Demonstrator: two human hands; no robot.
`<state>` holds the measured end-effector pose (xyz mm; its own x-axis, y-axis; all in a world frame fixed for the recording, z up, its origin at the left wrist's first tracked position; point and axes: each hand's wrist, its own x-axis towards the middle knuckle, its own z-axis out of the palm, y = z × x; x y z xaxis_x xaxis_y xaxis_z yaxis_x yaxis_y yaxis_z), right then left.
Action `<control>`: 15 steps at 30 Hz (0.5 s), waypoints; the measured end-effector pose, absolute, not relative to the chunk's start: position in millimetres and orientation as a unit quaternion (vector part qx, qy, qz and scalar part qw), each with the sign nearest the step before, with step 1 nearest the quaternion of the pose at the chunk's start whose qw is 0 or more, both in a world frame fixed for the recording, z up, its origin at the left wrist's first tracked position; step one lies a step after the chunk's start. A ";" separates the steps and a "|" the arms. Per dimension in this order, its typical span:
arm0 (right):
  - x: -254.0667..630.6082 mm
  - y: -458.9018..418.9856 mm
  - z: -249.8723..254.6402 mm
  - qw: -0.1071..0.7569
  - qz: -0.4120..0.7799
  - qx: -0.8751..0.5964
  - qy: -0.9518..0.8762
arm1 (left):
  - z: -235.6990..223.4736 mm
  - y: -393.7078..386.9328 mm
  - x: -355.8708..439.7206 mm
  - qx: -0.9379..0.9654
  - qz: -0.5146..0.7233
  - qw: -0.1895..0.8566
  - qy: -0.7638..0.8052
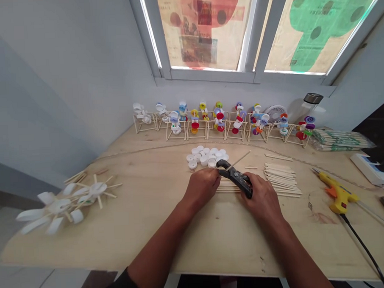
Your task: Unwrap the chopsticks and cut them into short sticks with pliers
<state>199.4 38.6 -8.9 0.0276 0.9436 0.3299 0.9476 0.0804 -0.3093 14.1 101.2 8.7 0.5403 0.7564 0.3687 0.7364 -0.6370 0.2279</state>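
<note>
My right hand is wrapped around the handles of black hand shears, whose jaws point up and left. A thin wooden stick runs through the jaws and sticks out to the upper right. Close against the jaws, my left hand is closed in a pinch at the near end of that stick. Under and between the hands lie more long sticks, partly covered. White bottle caps are heaped just beyond my left hand. To the right of the shears is a pile of short cut sticks.
A yellow glue gun with its cord lies at right, near a white power strip. Stick-and-cap wheels lie at left. Along the wall stand several stick frames with coloured caps, a bottle and packaged sticks.
</note>
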 end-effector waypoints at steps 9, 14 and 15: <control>200.0 39.2 -9.3 0.246 0.002 -0.666 -0.704 | 7.2 105.3 11.9 0.879 0.242 0.038 0.409; 201.0 39.8 -9.1 0.249 0.004 -0.661 -0.708 | 7.5 108.2 8.8 0.881 0.259 0.061 0.391; 201.3 40.0 -9.1 0.250 0.003 -0.659 -0.709 | 7.3 109.1 8.1 0.883 0.261 0.067 0.385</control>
